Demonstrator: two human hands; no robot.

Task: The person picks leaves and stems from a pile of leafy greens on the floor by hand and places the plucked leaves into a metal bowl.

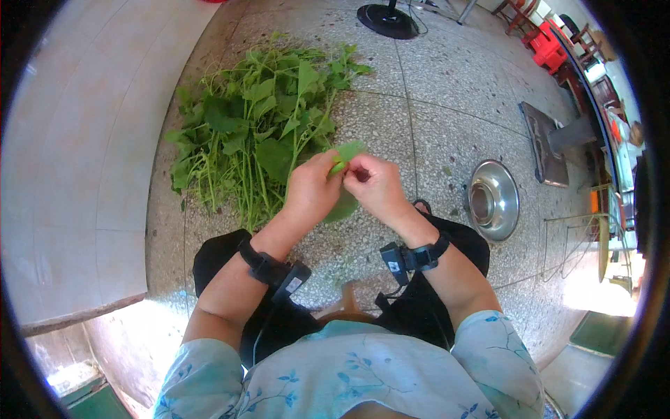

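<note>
Both my hands meet in front of my knees, above the speckled floor. My left hand (312, 187) is closed around a green leafy stem (338, 166), whose leaves stick out above and below the fingers. The fingers of my right hand (377, 183) are pinched together at the same stem, touching it close to my left fingertips. What exactly lies between the right fingertips is partly hidden. A big pile of leafy green vines (258, 126) lies on the floor ahead and to the left, with long stems pointing toward me.
A shiny metal basin (493, 200) stands on the floor to the right. Farther right are a dark flat platform (543, 143), a wire rack (583, 234) and red plastic stools (546, 47). A round black base (388, 21) stands at the back. A pale tiled surface (91, 153) borders the left.
</note>
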